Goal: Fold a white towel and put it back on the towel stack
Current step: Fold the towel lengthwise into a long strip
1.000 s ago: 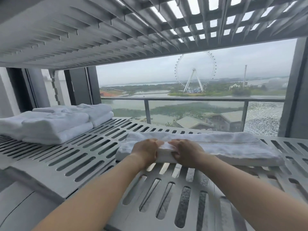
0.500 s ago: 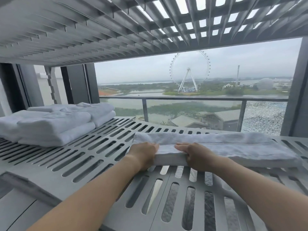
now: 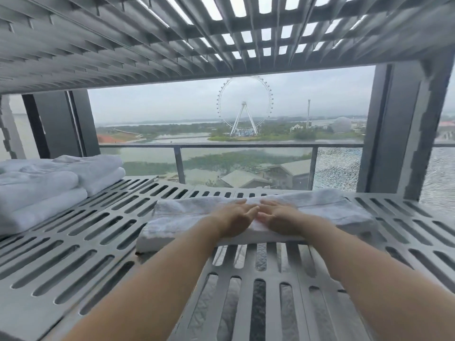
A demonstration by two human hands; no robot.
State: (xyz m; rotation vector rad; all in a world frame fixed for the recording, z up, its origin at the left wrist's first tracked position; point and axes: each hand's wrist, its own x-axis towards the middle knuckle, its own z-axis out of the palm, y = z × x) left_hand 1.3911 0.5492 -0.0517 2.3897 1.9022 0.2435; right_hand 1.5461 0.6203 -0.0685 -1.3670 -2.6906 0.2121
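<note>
A white towel [image 3: 177, 217], folded into a long strip, lies across the slotted grey shelf [image 3: 81, 247] in the middle of the view. My left hand [image 3: 234, 219] and my right hand [image 3: 279, 216] rest flat on top of its centre, palms down, fingers stretched out, fingertips almost touching. Neither hand grips the cloth. The towel's ends stick out to the left and right of my hands. A stack of folded white towels [image 3: 41, 188] sits on the same shelf at the far left.
Another slotted shelf [image 3: 172, 40] hangs low overhead. Behind the shelf are a glass balcony railing [image 3: 246, 146], dark window frames at the left and a thick grey post [image 3: 403, 129] at the right. Bare shelf lies between the stack and the towel.
Both hands let go of the towel's near edge and slid up onto its top, now lying flat. The towel sits folded lower and flatter; the camera shifted slightly.
</note>
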